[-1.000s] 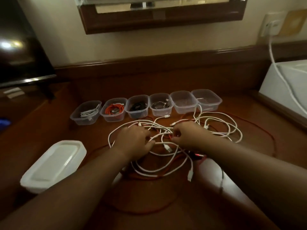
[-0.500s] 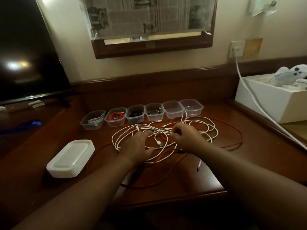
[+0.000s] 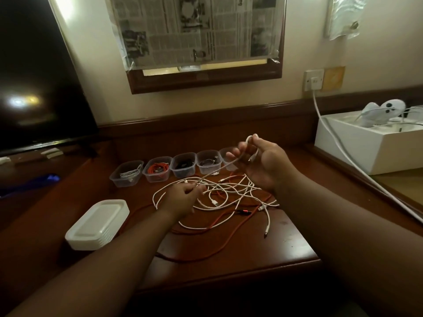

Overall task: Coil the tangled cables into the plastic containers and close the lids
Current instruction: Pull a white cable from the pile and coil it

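Note:
A tangle of white cables and a long orange cable lies on the wooden desk. My right hand is raised above the pile and holds a looped end of one white cable. That cable runs down to my left hand, which pinches it low over the tangle. Behind stand several clear plastic containers in a row; one holds a white cable, one an orange cable, one a black cable, one a grey cable. My right hand partly hides the container at the row's right end.
A stack of white lids sits at the desk's left front. A dark television screen stands at left. At right is a white box with a thick white power cord running from a wall socket.
My right hand has lifted from the pile with a white cable's looped end. The left hand has stayed low, gripping the same cable. The view has tilted up and pulled back.

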`<state>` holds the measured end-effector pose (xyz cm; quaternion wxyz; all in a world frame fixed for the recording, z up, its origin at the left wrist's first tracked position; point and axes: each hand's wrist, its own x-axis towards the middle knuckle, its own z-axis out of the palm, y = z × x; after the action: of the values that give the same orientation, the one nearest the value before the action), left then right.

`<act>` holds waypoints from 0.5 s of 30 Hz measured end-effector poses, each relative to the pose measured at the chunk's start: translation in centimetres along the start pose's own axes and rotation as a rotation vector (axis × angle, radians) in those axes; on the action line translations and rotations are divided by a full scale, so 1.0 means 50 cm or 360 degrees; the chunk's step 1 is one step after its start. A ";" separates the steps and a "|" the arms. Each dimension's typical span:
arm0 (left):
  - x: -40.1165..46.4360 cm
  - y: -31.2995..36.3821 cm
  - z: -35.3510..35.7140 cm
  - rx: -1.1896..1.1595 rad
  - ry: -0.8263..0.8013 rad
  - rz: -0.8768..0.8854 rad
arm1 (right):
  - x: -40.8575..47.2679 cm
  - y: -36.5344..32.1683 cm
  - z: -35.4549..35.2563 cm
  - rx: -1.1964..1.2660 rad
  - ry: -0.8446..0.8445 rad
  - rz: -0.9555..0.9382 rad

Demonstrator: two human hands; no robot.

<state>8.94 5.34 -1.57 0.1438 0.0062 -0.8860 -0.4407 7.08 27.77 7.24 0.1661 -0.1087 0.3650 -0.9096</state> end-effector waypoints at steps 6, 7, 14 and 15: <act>-0.006 0.104 -0.033 -0.0792 0.0196 -0.0273 | -0.003 0.024 0.005 -0.1739 -0.0008 -0.0215; -0.007 0.121 -0.038 -0.0842 0.0176 -0.0274 | -0.002 0.032 0.002 -0.2031 -0.0099 -0.0214; -0.026 0.195 -0.051 -0.0831 -0.0113 -0.0050 | 0.010 0.082 -0.004 -0.2658 -0.0194 -0.0175; -0.028 0.195 -0.051 -0.0924 -0.0119 -0.0022 | 0.009 0.082 -0.005 -0.2585 -0.0178 -0.0203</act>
<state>12.06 9.51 7.18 0.1038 -0.0455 -0.7274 -0.6768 7.48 24.96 4.24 0.0014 -0.2610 0.8947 -0.3624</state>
